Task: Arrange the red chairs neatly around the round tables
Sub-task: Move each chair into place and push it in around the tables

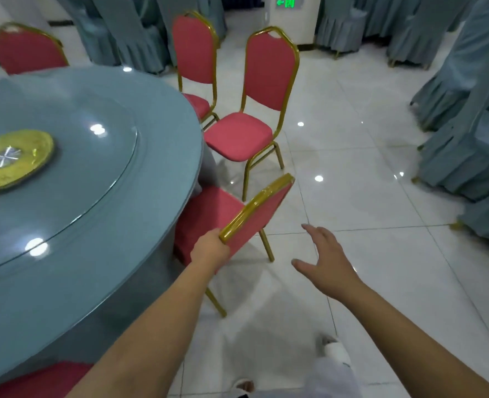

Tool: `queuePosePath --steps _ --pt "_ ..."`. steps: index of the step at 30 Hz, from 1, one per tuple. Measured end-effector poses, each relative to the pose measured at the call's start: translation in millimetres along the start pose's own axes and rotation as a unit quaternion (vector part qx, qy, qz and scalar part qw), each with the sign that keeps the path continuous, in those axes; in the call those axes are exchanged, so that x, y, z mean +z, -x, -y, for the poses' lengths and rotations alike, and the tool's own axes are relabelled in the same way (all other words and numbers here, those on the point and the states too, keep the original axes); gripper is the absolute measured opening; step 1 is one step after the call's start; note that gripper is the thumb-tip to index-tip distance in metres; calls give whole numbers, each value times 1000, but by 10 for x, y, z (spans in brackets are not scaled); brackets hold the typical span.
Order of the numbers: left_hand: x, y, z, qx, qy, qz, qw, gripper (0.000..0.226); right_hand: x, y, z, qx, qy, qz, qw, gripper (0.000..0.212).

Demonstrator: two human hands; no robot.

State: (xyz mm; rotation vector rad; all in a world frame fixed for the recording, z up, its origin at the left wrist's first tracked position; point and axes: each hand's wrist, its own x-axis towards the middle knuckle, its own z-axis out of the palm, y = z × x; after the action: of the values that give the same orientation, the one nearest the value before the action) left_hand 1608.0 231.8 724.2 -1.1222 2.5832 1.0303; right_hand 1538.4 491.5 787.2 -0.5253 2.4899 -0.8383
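Note:
A round table with a blue-grey cloth and a glass turntable fills the left side. My left hand grips the gold top rail of the nearest red chair, whose seat points under the table edge. My right hand hovers open just right of that chair's back, touching nothing. A second red chair stands beyond it, angled away from the table. A third red chair sits further back at the table's edge, and another red chair is at the far left.
A gold plate lies on the turntable. Chairs with blue-grey covers crowd the right side and the back. Glossy white tile floor spreads between them. A red seat shows at the bottom left; my white shoe is below.

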Motion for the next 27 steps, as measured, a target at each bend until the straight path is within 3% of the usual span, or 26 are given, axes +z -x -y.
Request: queuePosePath --steps 5,8,11,13,19,24,27 --pt "163 -129 -84 -97 -4 -46 994 31 -372 -1397 193 -161 112 66 978 86" --pt "274 -10 -212 -142 -10 -52 988 37 -432 -2122 188 -247 287 117 918 84" --pt "572 330 -435 -175 2 -60 983 44 -494 -2527 -10 -275 408 219 842 46" --pt "821 586 -606 -188 4 -68 980 50 -594 -2547 -203 -291 407 284 818 26" --pt "1700 1245 -1056 -217 3 -89 972 59 -942 -2163 -1036 -401 373 274 791 51" --pt "2438 1861 -1299 -216 -7 -136 967 57 -1170 -1710 -1684 -414 396 301 762 39" --pt "2746 2272 -1422 -209 -12 -158 965 51 -1335 -1365 -1915 -408 413 319 749 43"
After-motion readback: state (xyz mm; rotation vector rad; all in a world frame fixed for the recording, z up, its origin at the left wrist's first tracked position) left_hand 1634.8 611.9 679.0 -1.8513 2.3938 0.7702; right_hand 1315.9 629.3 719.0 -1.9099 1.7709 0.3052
